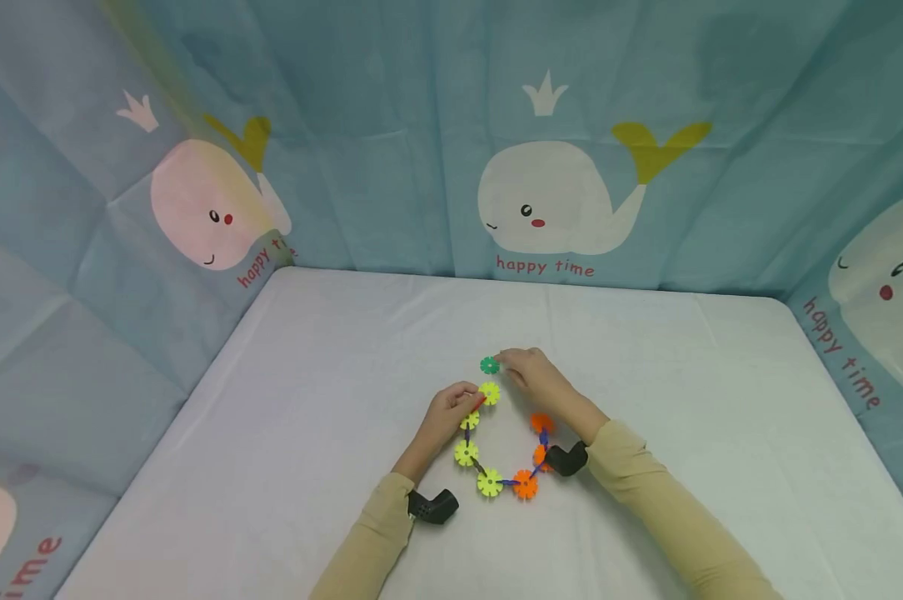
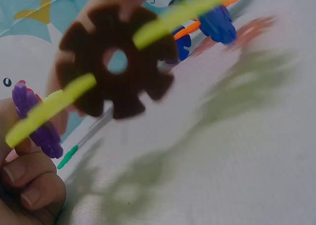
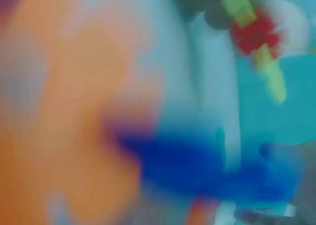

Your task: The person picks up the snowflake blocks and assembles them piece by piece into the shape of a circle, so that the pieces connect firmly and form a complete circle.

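Observation:
A chain of notched plastic snowflake discs (image 1: 466,453) curves over the white table, its flat yellow and orange discs linked by darker upright ones. My left hand (image 1: 451,407) pinches it near its far yellow end (image 1: 490,393), by a red disc (image 1: 479,404). In the left wrist view, curled fingers (image 2: 37,185) show beside a purple disc (image 2: 37,121), with a brown disc (image 2: 116,62) up close. My right hand (image 1: 532,373) reaches over the table, fingertips beside a loose green disc (image 1: 490,365); whether they touch it cannot be told. The right wrist view is blurred by near orange and blue discs (image 3: 182,160).
The white table (image 1: 331,367) meets a blue whale-print cloth (image 1: 391,192) along its back and sides. A black wrist device sits on each forearm, the left one (image 1: 433,507) beside the chain, the right one (image 1: 567,459) over its orange discs.

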Motion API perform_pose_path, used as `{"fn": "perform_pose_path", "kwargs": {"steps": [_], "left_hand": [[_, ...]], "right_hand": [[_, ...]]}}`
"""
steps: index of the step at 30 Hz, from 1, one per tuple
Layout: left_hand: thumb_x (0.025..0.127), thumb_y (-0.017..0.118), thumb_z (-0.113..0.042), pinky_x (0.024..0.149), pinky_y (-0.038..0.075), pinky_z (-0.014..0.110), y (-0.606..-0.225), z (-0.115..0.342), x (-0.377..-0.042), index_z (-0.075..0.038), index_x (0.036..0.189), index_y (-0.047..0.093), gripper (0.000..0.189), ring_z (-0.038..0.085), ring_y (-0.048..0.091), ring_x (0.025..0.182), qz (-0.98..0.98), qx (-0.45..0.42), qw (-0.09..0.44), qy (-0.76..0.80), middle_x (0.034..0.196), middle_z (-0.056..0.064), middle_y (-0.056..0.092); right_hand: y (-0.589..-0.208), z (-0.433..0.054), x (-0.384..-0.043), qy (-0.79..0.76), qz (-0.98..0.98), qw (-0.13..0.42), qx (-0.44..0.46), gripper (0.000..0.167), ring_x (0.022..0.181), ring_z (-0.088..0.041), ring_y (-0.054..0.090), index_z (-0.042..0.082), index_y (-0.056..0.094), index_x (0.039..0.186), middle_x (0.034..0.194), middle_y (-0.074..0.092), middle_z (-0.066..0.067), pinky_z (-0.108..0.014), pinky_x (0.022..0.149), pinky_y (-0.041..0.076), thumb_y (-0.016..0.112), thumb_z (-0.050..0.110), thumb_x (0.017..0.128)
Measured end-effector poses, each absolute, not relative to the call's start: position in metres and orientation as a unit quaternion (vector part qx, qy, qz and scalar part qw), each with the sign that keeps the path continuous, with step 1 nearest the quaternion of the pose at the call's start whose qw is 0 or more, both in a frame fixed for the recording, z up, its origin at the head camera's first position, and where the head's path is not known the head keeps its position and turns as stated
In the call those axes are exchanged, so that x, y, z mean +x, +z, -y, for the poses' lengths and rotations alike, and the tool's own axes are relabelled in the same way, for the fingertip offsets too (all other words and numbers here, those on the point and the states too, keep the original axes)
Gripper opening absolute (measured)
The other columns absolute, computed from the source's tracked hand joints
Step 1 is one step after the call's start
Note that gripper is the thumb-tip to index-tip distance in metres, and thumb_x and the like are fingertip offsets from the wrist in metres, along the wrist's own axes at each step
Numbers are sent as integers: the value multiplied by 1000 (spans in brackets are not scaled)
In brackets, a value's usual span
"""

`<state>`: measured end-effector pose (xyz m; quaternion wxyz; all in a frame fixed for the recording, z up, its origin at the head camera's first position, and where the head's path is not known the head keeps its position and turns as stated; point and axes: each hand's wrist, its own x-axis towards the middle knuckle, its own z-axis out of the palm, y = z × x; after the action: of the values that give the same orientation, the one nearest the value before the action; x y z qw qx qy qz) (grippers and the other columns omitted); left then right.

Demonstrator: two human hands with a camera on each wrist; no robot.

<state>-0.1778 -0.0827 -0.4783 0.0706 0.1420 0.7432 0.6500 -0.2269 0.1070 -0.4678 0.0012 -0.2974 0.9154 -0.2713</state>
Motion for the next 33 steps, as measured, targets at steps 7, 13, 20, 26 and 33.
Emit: {"fn": "perform_pose_path", "kwargs": {"steps": [7,13,20,26,33], "left_hand": [[90,54,-11,44,32,19,-481,81,-178,6,90,59,18,8,38,52,-750,90,78,651,64,-3,51],[89,55,-15,45,32,20,-509,83,-189,3,86,59,18,7,38,50,-738,75,97,664,62,-2,51],[88,58,-23,56,37,22,-510,82,-189,2,87,62,25,9,43,60,-730,87,94,671,69,1,55],[88,57,-20,60,39,23,-508,85,-190,3,89,62,24,10,45,65,-736,86,90,665,73,5,56],[89,55,-12,60,38,23,-492,86,-186,7,91,61,20,10,44,65,-744,80,88,657,76,13,56]], "right_hand": [[-475,-112,-226,-116,-940,-1,-322,31,118,-44,33,6,63,111,130,44,-14,-53,89,32,62,22,85],[-480,-109,-229,-152,-923,-1,-354,42,119,-36,36,5,50,125,129,44,-14,-46,94,30,60,14,86],[-481,-112,-231,-158,-930,-50,-327,26,98,-27,46,2,66,105,104,55,-11,-36,84,40,67,11,80],[-483,-116,-232,-280,-914,-32,-291,13,90,-25,48,4,67,88,95,62,-8,-37,80,40,70,3,75],[-478,-121,-220,-429,-874,27,-227,5,68,-13,52,7,64,83,77,58,3,-28,64,45,67,7,79]]}}
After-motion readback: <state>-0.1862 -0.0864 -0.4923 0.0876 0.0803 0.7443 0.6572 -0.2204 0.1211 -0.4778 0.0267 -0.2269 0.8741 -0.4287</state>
